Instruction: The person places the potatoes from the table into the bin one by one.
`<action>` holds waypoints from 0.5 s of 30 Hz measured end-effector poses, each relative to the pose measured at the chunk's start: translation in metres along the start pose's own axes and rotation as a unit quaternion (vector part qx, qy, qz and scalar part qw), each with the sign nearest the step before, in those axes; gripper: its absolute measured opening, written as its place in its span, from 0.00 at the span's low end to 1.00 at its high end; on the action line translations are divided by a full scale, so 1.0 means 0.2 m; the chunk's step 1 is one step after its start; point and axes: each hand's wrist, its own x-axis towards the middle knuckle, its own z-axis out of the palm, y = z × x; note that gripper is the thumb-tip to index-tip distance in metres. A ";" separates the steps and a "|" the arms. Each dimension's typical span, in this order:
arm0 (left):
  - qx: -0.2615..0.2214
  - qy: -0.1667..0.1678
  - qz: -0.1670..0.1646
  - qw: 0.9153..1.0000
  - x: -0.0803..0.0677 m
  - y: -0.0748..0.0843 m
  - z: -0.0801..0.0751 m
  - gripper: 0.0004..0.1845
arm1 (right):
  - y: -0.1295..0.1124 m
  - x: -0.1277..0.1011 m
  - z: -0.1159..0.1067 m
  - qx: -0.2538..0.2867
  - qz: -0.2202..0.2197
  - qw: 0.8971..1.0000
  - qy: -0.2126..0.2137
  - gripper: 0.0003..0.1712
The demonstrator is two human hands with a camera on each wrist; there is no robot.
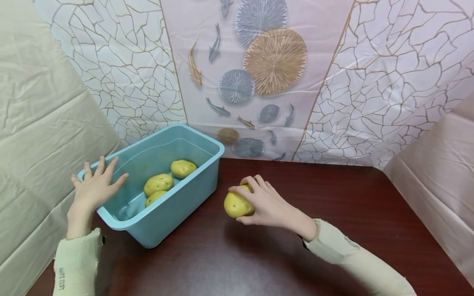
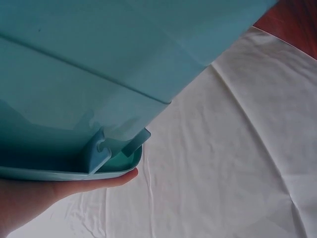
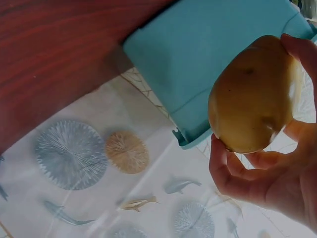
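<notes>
Presently, right hand [image 1: 268,205] grips a potato [image 1: 238,204] above the table [image 1: 333,230]; left hand [image 1: 94,187], fingers spread, rests on the blue tub [image 1: 177,205] rim.

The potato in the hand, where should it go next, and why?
Probably a short lift left, over the blue tub's rim. The right hand grips the potato just beside the tub, three potatoes already lie inside, and the left hand rests open on its edge.

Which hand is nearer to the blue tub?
The left. The left hand rests with spread fingers on the rim of the blue tub; the right hand is apart beside it, gripping a potato.
</notes>
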 end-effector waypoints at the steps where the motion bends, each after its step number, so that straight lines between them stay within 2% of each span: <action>1: 0.001 0.000 0.000 1.000 0.00 0.00 0.00 0.43 | 0.00 0.01 -0.01 0.000 -0.002 1.000 0.001 0.38; 15: 0.001 -0.002 0.004 1.000 0.00 -0.01 0.00 0.44 | -0.03 0.17 -0.06 0.029 -0.002 0.999 0.021 0.38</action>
